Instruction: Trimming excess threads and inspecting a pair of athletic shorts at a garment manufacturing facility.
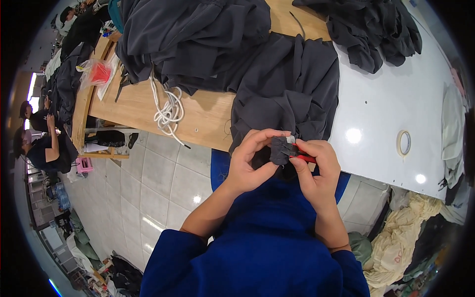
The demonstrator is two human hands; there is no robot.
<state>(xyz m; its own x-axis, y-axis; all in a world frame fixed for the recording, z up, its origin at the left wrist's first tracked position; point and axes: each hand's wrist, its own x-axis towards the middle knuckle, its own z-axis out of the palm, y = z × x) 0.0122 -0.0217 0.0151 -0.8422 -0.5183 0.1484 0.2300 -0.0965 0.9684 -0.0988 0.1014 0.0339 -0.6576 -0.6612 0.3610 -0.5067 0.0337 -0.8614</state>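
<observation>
dark cloth (282,148) is pinched between the fingers of the left hand (250,163) | red tool (303,156) is gripped by the right hand (316,171), tip touching the cloth | white cord (168,111) is seen well beyond the fingers

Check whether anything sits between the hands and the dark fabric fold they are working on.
Nothing visible does. The left hand pinches the dark fabric fold directly, and the right hand presses a small red-handled tool against it.
</observation>
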